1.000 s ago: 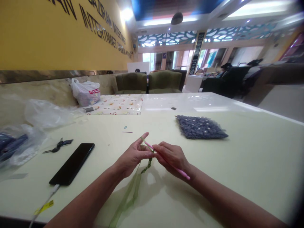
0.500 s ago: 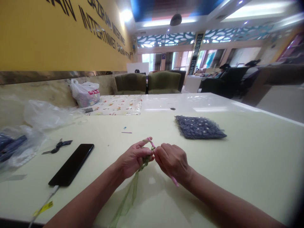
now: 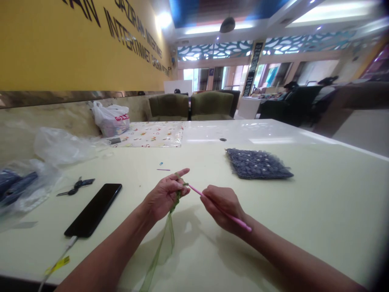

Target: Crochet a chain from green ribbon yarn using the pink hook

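Observation:
A pink crochet hook (image 3: 226,214) lies in the closed grip of my right hand (image 3: 223,205), its tip pointing left and its thick end resting back toward the wrist. The hook's tip meets a loop of green ribbon yarn (image 3: 178,196) at my left hand (image 3: 167,192). My left thumb and fingers pinch the green crocheted strand, while the index finger stretches out with ribbon passing round it. From the left hand, a sheer green tail hangs down toward the table's near edge. Exactly how the loop sits on the hook is too small to make out.
A dark crocheted piece with pearl beads (image 3: 258,164) lies at right. On the left are a phone (image 3: 94,210) on a cable, keys (image 3: 77,186) and clear plastic bags (image 3: 60,146). Further off sit a thin purple needle (image 3: 163,169), a blue ring-like marker (image 3: 161,164) and a white shopping bag (image 3: 111,118).
My right hand has moved right, drawing the hook away from the left fingers and turning it flatter. My left hand has shifted slightly left, and its index finger no longer touches the hook.

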Motion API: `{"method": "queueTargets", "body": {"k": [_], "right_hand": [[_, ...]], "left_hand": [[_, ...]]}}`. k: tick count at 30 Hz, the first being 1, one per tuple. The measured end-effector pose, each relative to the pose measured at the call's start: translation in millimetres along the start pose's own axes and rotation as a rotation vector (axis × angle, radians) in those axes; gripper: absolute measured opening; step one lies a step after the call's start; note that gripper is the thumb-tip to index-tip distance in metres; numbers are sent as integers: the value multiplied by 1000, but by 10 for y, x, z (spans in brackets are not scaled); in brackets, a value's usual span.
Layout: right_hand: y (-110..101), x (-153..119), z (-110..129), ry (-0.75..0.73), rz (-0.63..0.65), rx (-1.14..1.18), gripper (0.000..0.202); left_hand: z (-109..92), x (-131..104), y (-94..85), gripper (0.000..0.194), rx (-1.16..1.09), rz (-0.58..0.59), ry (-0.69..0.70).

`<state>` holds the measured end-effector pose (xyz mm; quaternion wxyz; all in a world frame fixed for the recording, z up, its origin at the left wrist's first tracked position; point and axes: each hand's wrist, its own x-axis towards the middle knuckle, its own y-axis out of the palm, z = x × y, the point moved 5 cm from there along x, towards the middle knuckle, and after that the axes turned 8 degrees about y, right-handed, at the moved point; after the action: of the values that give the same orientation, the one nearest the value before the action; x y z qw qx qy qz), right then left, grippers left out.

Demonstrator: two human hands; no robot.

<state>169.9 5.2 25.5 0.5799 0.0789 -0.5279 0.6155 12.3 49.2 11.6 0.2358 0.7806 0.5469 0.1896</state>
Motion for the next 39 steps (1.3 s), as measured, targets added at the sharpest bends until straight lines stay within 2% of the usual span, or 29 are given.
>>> {"method": "queueTargets", "body": {"k": [4,8,14,19,23,28,35,39], "right_hand": [[9,38,-105,197,61,213,26],[22,57,-142,141,10,135,14],[8,53,-85,60,-12,203,25],[15,67,-93,103,-5,209,20],[44,56,-115,71,11,165,21],[80,31,-103,2,41,44,17],[129,6,-86,-71,54,-91,15],[125,14,-47,-118,38,-185,13]], "left_hand": [[82,-4,-2,53,131,9,-17],[206,-32,29,53,223,97,-44],[239,-61,100,47,288,194,-47],[182,-19,40,27,349,145,-1],[208,-12,-5,32,274,110,-24],[213,-44,7,37,289,66,-25],[236,-58,10,55,205,91,-146],[237,-54,9,60,194,50,-100]]}}
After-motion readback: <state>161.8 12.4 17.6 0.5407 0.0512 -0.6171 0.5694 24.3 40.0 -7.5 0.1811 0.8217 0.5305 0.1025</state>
